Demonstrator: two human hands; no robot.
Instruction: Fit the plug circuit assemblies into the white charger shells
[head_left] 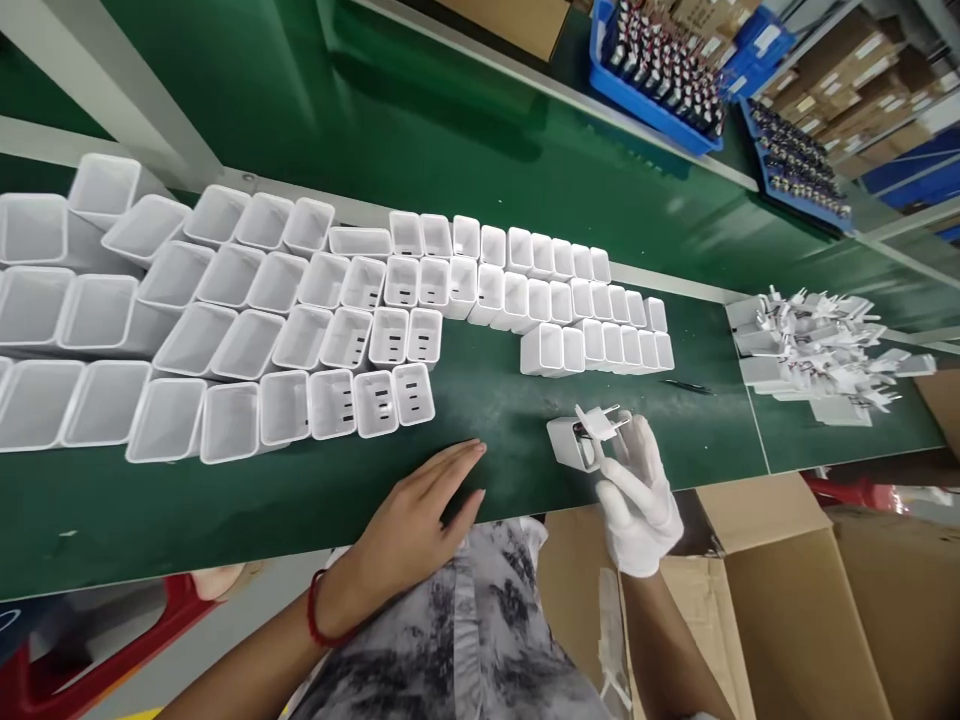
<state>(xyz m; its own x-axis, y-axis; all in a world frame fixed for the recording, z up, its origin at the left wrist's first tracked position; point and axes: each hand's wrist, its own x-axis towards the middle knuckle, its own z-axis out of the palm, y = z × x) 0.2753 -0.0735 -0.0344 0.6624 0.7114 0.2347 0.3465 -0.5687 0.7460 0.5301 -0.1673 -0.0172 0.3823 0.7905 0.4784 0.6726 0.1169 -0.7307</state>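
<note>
My left hand (pixel 420 515), bare with a red band at the wrist, rests flat on the green tabletop (pixel 495 475), fingers stretched out and holding nothing. In a white glove, my right hand (pixel 641 505) pinches a small white plastic part with thin prongs (pixel 598 423) at the mouth of a white plastic box (pixel 566 446). The box lies tilted on the table, its open end toward the glove. Something dark shows inside its mouth, too small to make out. My gloved fingers partly hide the part and the box's rim.
Rows of open white boxes (pixel 277 285) cover the left and middle. At right stands a cluster of boxes with pronged white parts on top (pixel 814 345). A thin dark tool (pixel 688 387) lies nearby. Blue trays (pixel 660 115) sit on the shelf behind; a cardboard carton (pixel 802 610) is below the edge.
</note>
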